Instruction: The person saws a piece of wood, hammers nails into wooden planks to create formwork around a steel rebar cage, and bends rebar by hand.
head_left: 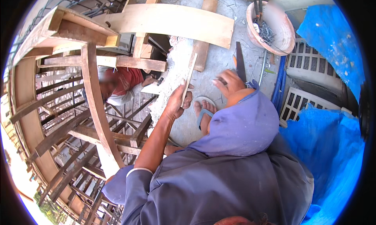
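Note:
My left hand [180,100] is closed around a thin wooden strip [190,73], which stands up from the fist and leans slightly right. To its right, my right hand [230,82] has its fingers curled; something small and dark shows at the fingertips, too unclear to name. Just beyond that hand lies a handsaw [240,60] with a dark blade, its handle end hidden. An orange stick-like thing [235,60] shows beside the blade. Below the hands, my sandalled foot [205,111] rests on the concrete floor [188,127].
A wide plywood board [176,24] crosses wooden pieces ahead. At the far right stands a bucket [250,21] with wire and tool handles. Left of the rough concrete edge [164,91], timber framing [94,99] drops away; a person in red [124,84] is there. Blue tarp [325,146] hangs right.

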`<action>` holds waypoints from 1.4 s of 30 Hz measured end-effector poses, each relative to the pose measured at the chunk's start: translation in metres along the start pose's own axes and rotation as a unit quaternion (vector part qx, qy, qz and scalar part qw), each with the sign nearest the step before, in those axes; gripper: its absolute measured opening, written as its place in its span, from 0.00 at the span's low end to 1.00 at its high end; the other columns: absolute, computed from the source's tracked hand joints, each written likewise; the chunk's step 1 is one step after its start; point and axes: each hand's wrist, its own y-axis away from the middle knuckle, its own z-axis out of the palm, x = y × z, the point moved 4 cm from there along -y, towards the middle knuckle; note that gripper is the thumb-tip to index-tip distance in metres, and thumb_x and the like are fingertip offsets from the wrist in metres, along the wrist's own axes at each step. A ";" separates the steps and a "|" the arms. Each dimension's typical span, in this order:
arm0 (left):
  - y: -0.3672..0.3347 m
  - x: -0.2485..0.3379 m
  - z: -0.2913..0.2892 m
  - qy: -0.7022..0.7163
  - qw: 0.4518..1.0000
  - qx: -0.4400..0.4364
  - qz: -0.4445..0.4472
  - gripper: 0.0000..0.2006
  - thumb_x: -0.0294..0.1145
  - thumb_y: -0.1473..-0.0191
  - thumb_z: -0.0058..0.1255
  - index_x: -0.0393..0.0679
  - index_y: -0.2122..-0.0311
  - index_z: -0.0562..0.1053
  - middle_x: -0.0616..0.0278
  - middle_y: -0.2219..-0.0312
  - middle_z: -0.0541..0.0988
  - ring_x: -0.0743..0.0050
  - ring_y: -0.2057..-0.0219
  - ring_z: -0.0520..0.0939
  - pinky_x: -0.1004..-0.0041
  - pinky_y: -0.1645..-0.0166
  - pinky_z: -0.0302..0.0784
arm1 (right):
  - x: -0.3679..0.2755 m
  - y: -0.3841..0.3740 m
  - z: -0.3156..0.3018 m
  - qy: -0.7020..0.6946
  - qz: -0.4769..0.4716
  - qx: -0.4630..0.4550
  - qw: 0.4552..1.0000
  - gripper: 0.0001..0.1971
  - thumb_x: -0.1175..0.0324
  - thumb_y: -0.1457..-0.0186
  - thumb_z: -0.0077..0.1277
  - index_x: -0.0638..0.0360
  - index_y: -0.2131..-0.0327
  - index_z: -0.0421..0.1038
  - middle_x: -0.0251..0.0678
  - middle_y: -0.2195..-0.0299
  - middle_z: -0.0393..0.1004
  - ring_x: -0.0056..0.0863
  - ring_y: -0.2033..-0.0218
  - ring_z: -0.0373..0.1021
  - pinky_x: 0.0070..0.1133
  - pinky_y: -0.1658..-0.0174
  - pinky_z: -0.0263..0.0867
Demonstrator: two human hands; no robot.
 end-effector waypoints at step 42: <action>-0.048 0.017 0.011 -0.150 0.984 0.083 0.047 0.17 0.42 0.33 0.47 0.38 0.50 0.74 0.64 0.71 0.78 0.78 0.72 0.78 0.75 0.70 0.75 | 0.105 -0.084 0.040 -0.512 0.358 0.163 0.764 0.21 0.54 0.37 0.56 0.61 0.51 0.74 0.31 0.69 0.76 0.19 0.74 0.72 0.18 0.73 0.69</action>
